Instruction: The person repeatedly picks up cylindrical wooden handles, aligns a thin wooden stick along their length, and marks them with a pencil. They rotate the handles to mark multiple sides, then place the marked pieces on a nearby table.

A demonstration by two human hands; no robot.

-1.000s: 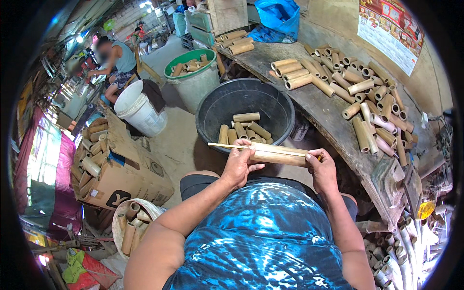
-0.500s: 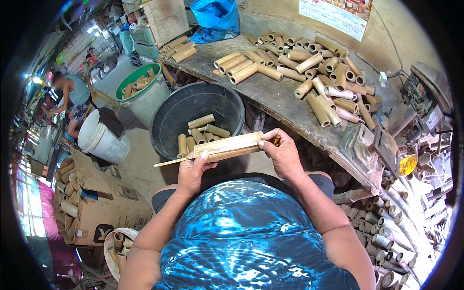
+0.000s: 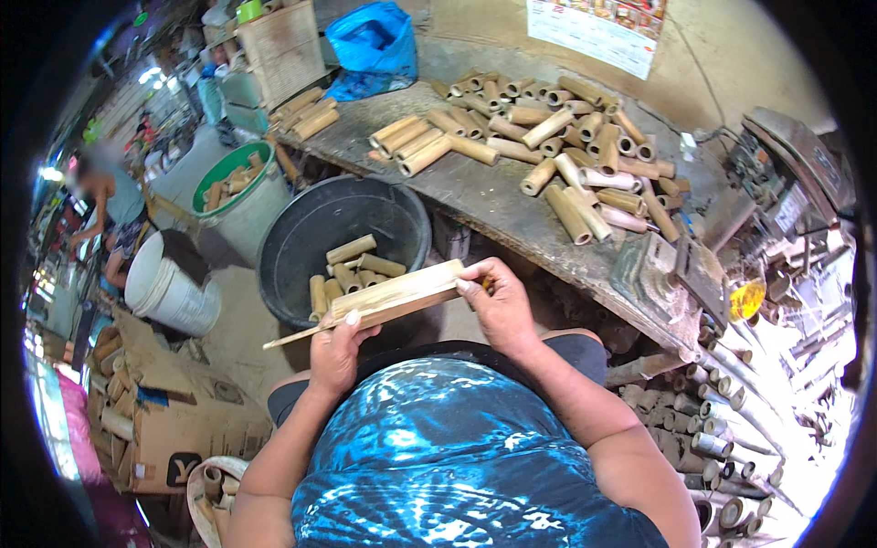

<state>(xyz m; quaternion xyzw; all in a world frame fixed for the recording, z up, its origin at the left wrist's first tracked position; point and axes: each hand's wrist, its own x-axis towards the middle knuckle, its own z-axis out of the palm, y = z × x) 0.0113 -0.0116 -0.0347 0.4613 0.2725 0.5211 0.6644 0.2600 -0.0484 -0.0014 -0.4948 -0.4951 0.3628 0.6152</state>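
The left hand (image 3: 336,354) and right hand (image 3: 504,315) have their fingers (image 3: 470,288) closed on opposite ends of a bamboo piece (image 3: 402,290), a thin stick (image 3: 297,338) jutting past the left, with a dark printed emblem on the cardboard box (image 3: 215,437) and illegibly small print on the farther calendar (image 3: 594,36).

A bamboo workshop, as indicated by cut bamboo tubes (image 3: 548,128) heaped on a worn wooden bench (image 3: 484,192), further pieces collected in a black tub (image 3: 301,219), a green-rimmed bucket (image 3: 251,219) and a cardboard box (image 3: 206,429), and stacked tubes (image 3: 713,445) at lower right
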